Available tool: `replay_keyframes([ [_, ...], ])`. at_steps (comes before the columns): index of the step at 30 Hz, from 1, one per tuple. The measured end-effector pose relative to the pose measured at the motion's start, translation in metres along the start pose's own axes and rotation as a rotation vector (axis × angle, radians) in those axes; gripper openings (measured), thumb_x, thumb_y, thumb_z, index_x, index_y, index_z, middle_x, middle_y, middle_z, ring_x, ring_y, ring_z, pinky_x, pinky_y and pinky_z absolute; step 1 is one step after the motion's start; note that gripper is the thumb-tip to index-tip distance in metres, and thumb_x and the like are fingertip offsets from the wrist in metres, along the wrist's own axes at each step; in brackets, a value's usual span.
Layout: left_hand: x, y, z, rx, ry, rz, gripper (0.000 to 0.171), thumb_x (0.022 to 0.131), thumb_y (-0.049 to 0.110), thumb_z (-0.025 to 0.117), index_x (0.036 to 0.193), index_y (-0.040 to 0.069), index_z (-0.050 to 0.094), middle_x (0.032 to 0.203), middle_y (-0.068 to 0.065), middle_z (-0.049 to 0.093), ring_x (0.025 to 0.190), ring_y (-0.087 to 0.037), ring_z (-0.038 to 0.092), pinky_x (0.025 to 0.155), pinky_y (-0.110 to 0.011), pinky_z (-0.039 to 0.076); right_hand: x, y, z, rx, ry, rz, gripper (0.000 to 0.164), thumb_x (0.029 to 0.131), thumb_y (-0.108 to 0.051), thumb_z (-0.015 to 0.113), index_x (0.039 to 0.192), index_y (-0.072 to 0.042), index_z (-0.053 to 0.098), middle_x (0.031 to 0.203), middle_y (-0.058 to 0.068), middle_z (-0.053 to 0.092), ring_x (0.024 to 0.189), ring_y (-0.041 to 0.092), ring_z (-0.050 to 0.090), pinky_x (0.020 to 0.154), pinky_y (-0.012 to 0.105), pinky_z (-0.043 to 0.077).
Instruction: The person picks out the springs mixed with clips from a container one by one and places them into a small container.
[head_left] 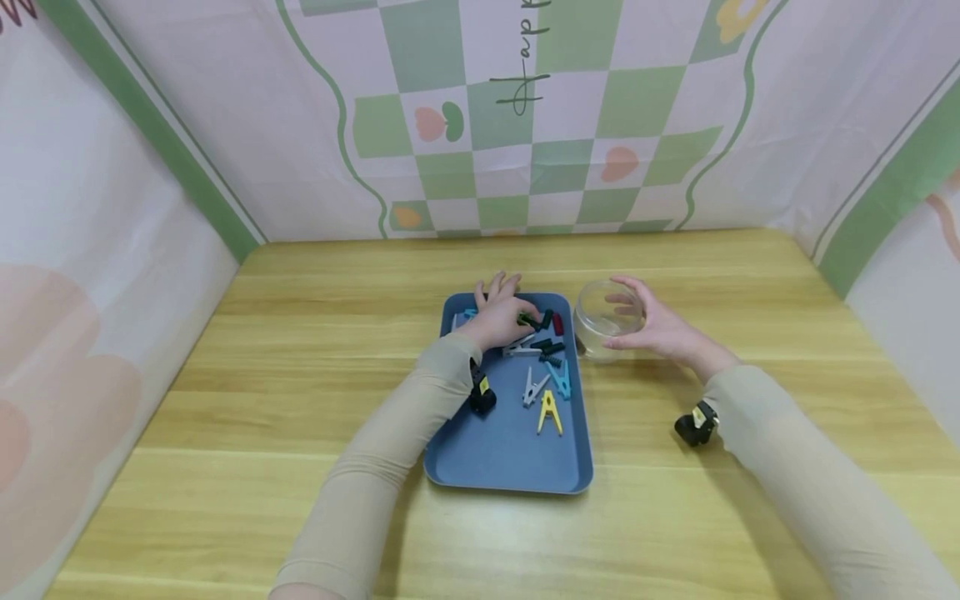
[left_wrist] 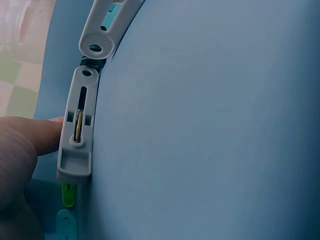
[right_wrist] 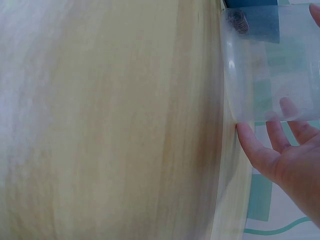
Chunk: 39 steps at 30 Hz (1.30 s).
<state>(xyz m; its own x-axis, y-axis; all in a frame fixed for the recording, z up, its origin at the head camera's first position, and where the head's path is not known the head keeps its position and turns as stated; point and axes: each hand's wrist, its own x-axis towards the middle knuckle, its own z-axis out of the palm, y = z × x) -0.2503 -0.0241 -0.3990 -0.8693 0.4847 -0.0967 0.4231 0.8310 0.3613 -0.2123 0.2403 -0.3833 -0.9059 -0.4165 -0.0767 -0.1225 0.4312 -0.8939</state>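
In the head view my left hand (head_left: 497,321) reaches into the far part of the blue tray (head_left: 510,471), thumb and forefinger bent down by small dark green pieces. Whether it pinches one, I cannot tell. In the left wrist view its thumb shows behind a grey clothespin (left_wrist: 77,125), with a bright green clip (left_wrist: 68,195) below. My right hand (head_left: 656,329) grips a clear round jar (head_left: 600,321) beside the tray, thumb and fingers spread around its wall. A dark coil spring (right_wrist: 241,22) shows through the jar in the right wrist view.
Nearer in the tray lie a yellow clothespin (head_left: 549,412), a blue clothespin (head_left: 561,382) and a pale grey clothespin (head_left: 534,387). A dark red piece (head_left: 557,324) lies by the tray's right wall. The wooden table (head_left: 247,417) meets a patterned cloth backdrop (head_left: 420,50).
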Motion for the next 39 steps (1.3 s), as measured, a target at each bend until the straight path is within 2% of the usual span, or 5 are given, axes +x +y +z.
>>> replay_keyframes([
  [21, 0.0011, -0.0022, 0.0006, -0.016, 0.014, 0.023, 0.017, 0.091, 0.028, 0.064, 0.106, 0.027, 0.071, 0.158, -0.011, 0.014, 0.145, -0.036, -0.002, 0.111, -0.058, -0.006, -0.0003, 0.0013, 0.0001, -0.006, -0.003, 0.012, 0.104, 0.077, -0.004, 0.076, 0.151, -0.012, 0.003, 0.15, 0.027, 0.024, 0.135, 0.048, 0.024, 0.104, 0.065, 0.024],
  [39, 0.001, -0.0033, -0.0027, -0.075, 0.024, 0.019, 0.017, 0.09, 0.03, 0.065, 0.106, 0.026, 0.071, 0.158, -0.01, 0.015, 0.146, -0.034, -0.003, 0.111, -0.057, -0.005, -0.0002, 0.0005, 0.0001, -0.009, -0.004, 0.021, 0.104, 0.077, -0.005, 0.075, 0.151, -0.011, 0.003, 0.15, 0.027, 0.024, 0.136, 0.048, 0.024, 0.104, 0.065, 0.024],
])
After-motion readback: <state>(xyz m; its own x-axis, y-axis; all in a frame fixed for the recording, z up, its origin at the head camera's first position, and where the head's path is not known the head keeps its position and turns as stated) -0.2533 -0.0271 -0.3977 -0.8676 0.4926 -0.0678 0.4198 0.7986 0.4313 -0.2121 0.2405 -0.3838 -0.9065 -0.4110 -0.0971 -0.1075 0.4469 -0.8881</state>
